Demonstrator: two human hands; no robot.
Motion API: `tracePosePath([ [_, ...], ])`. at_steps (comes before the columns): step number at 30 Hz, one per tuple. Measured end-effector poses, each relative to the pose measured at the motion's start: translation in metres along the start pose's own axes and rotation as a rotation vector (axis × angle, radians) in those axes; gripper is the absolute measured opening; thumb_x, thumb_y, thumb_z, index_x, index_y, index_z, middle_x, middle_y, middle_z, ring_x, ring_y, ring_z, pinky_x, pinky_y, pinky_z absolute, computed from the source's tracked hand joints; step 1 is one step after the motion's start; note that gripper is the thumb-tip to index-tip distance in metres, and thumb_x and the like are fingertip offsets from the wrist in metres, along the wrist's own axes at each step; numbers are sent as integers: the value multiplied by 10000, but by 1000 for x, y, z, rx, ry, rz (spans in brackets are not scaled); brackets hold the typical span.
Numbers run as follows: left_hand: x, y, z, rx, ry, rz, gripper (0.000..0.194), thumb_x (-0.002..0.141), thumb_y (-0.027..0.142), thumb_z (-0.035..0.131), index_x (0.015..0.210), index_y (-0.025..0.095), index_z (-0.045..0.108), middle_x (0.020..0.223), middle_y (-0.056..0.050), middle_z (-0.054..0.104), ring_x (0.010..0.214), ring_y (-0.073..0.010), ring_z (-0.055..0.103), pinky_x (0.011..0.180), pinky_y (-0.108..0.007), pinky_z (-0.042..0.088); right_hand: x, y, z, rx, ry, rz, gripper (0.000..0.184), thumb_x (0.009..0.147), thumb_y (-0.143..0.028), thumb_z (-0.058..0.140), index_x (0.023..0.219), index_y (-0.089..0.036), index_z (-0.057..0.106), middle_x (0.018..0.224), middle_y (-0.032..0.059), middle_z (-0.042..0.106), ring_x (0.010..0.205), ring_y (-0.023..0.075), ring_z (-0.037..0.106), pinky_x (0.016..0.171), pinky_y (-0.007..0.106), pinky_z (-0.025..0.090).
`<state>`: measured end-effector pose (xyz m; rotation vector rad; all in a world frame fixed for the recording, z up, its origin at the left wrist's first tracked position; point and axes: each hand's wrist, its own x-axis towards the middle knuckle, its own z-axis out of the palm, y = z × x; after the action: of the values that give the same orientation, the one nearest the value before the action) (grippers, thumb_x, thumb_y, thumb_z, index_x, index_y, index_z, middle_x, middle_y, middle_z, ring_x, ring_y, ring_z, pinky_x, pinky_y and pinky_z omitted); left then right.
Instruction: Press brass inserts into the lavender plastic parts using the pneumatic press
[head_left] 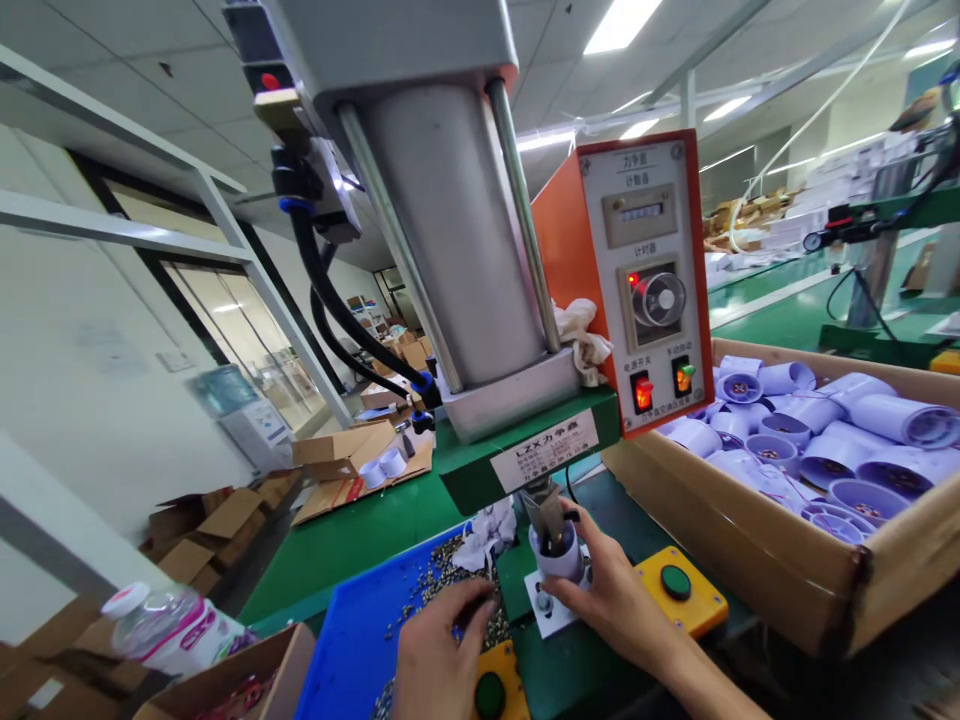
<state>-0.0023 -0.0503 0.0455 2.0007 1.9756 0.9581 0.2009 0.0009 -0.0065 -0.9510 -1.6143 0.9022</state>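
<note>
Closest to me, my left hand (435, 650) reaches into the blue tray (352, 640), fingertips pinched down among the small metal bits (435, 575) scattered there; whether it actually grips one I cannot tell. Left of that tray lie a plastic bottle (169, 625) on its side and an open cardboard box (225, 680). Just right of the left hand, at the tray's near corner, sits a yellow box with a green button (491, 692).

Right of the tray, my right hand (611, 600) is wrapped around a white cup-shaped part (559, 555), thumb and fingers grasping its side. That part stands upright on a small white plate (547, 610) directly under the press (450, 200), with the press's metal tip (547, 510) reaching into its open top. A white rag (487, 535) lies just behind the tray, left of the part.

Right of my right hand, a second yellow box with a green button (679, 590) rests on the green table (360, 520). Above it, on the press's right side, hangs an orange control panel (645, 280) with a dial and two lit switches. Farthest right, a big cardboard box (750, 520) holds many more white parts (825, 430), piled loosely.
</note>
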Motion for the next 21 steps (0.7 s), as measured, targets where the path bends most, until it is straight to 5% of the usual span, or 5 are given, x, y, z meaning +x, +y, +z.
tracePosePath([
  [5, 41, 46, -5, -87, -93, 35, 178, 786, 294, 565, 839, 250, 729, 875, 13, 751, 824, -167, 679, 791, -280, 507, 0, -1, 6, 63, 55, -21, 638, 734, -217, 614, 1339, -217, 412, 1302, 66, 580, 1209, 221, 542, 1050, 356, 412],
  [11, 61, 87, -1, 54, -251, 124, 115, 740, 265, 604, 773, 195, 689, 850, -12, 725, 869, -179, 652, 826, -298, 462, 0, 0, 5, 53, 52, 9, 689, 708, -186, 613, 1362, -235, 400, 1344, 66, 552, 1230, 228, 523, 1056, 379, 409],
  [21, 70, 100, 13, 186, -387, 123, 40, 673, 218, 602, 683, 205, 638, 798, -1, 682, 767, -162, 610, 697, -277, 442, 1, 9, 6, 62, 28, -41, 704, 711, -170, 626, 1366, -251, 381, 1368, 71, 532, 1271, 234, 489, 1083, 399, 374],
])
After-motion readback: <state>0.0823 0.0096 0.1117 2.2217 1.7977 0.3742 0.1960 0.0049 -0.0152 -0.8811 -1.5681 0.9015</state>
